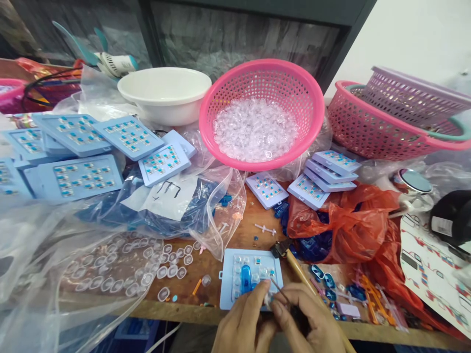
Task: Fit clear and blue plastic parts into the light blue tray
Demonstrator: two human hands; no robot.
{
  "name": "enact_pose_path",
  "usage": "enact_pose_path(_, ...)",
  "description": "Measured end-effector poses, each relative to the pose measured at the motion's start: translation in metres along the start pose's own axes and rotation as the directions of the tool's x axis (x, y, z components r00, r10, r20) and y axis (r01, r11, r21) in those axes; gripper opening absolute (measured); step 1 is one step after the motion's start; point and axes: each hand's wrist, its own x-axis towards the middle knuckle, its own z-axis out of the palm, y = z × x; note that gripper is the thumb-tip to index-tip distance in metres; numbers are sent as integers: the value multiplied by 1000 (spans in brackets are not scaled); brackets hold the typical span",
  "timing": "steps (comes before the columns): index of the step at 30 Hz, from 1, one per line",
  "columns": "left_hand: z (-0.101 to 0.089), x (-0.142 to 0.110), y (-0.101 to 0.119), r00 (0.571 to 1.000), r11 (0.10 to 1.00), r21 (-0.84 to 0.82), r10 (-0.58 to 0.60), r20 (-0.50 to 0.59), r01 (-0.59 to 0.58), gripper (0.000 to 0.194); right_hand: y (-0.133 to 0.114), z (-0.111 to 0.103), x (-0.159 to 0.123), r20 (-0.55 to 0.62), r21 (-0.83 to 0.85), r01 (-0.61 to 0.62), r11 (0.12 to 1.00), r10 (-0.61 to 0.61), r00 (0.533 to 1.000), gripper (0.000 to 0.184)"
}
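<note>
At bottom centre, the left hand (243, 321) pinches a small clear cap (267, 300) in closed fingers, while the right hand (307, 321) grips a thin pick (280, 290) touching it. Just above lies a blue tray (250, 274) on the wooden desk (253, 220). Farther up, centre, stands a pink basket (257, 78) of clear caps.

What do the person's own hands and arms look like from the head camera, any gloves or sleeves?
Both are bare: the left hand and the right hand wear no gloves, and no rings or markings show. Only the hands and the start of the wrists are in view at the bottom edge, with no sleeve, watch or strap visible there.
</note>
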Motion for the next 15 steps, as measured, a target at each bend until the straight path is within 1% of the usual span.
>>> enact_pose_path(1,-1,0,-1,1000,1000,-11,-18,-2,18,35,3,-4,6,17,-95,83,992,-82,997,11)
enact_pose_path(2,-4,0,-3,999,999,-16,-35,-11,35,38,6,-8,13,57,-186,185,965,-177,983,8)
enact_pose_path(3,-7,0,-4,998,999,-19,-51,-29,50,37,8,-11,19,89,-273,257,927,-241,966,7)
enact_pose_path(5,-14,0,-6,995,997,-27,-73,-71,71,30,9,-13,29,184,-410,396,821,-351,918,7)
enact_pose_path(7,-21,0,-7,990,994,-48,-98,-106,94,23,6,-11,35,270,-494,494,715,-414,869,14)
enact_pose_path(9,-26,-1,-8,986,992,-69,-117,-115,110,20,2,-7,40,333,-542,557,629,-448,830,23)
enact_pose_path(11,-30,-2,-9,987,991,-77,-118,-111,110,19,-1,-4,43,371,-565,590,577,-461,806,27)
enact_pose_path(13,-32,-4,-12,988,990,-87,-116,-107,107,20,-3,-3,46,410,-564,611,556,-453,791,29)
enact_pose_path(15,-34,-5,-15,988,990,-96,-111,-110,100,19,-3,-3,47,439,-549,622,559,-441,783,31)
